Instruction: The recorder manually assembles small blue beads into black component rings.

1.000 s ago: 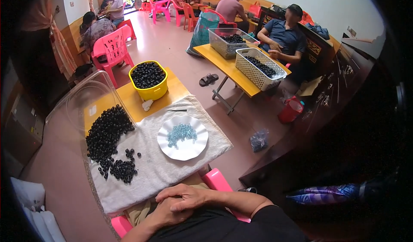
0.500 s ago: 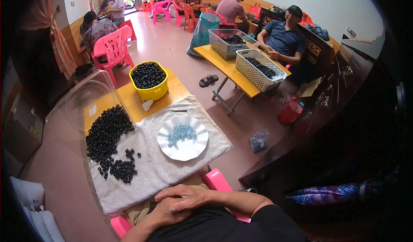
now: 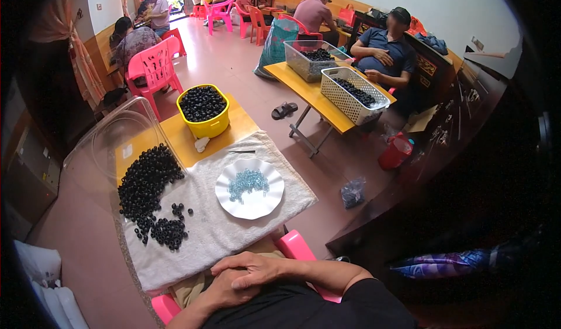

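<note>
My right hand [image 3: 255,267] rests across my left hand [image 3: 229,291] in my lap, thumb apart from the fingers, with no object in it. The left hand's fingers are mostly hidden beneath it. In front of my hands lies a white towel [image 3: 213,238] on a small table. On it stands a white scalloped plate [image 3: 248,210] with small clear-blue pieces [image 3: 248,183]. Left of the plate is a spread of black bead-like rings [image 3: 143,183], partly inside a tipped clear plastic container [image 3: 96,133]. Tweezers [image 3: 242,151] appear to lie beyond the plate.
A yellow tub [image 3: 204,126] of black pieces stands at the table's far end beside a crumpled white scrap [image 3: 201,144]. Right of it, a folding table [image 3: 283,72] bears a clear bin [image 3: 295,60] and a white basket [image 3: 353,111]. A co-worker [image 3: 383,48] sits behind; pink chairs [image 3: 155,66] stand farther off.
My hands stay resting together in my lap. The seated co-worker at the right has raised a hand to the chest. The view has shifted very slightly.
</note>
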The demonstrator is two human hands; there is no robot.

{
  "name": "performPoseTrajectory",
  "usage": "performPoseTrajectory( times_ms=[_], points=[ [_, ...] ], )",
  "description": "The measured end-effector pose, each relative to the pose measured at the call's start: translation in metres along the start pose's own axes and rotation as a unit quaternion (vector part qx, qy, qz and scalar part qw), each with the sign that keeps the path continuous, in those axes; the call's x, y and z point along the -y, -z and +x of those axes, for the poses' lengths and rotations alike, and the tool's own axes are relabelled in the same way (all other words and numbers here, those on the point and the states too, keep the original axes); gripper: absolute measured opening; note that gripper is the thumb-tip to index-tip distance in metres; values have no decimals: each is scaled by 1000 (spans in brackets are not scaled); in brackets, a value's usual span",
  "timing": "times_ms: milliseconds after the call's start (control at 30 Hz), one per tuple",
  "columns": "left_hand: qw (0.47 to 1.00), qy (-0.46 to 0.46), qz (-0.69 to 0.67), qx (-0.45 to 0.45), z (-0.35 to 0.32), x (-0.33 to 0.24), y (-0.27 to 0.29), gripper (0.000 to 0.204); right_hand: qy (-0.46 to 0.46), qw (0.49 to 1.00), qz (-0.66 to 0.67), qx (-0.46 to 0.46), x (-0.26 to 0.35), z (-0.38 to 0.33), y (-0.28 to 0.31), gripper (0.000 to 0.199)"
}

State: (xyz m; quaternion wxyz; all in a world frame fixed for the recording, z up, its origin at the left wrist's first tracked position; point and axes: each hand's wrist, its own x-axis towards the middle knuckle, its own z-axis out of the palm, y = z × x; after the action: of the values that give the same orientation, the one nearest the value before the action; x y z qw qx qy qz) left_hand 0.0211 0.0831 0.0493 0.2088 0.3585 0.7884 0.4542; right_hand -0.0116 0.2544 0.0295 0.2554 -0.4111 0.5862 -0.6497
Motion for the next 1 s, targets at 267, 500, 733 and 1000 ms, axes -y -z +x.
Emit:
performPoseTrajectory(
  times_ms=[267, 500, 733, 1000],
  points=[
    [1000, -1, 19, -22, -2, -7, 2, 20, 10, 1000, -7, 6, 1, 0, 1, 66],
    [999, -25, 26, -33, -3, -2, 0, 20, 4, 1000, -10, 9, 1, 0, 1, 67],
    [999, -30, 25, -38, -3, -2, 0, 21, 3, 1000, -12, 12, 1, 1, 1, 67],
    [999, -15, 24, -41, -3, -5, 2, 21, 6, 1000, 4, 9, 1, 1, 1, 66]
  ],
)
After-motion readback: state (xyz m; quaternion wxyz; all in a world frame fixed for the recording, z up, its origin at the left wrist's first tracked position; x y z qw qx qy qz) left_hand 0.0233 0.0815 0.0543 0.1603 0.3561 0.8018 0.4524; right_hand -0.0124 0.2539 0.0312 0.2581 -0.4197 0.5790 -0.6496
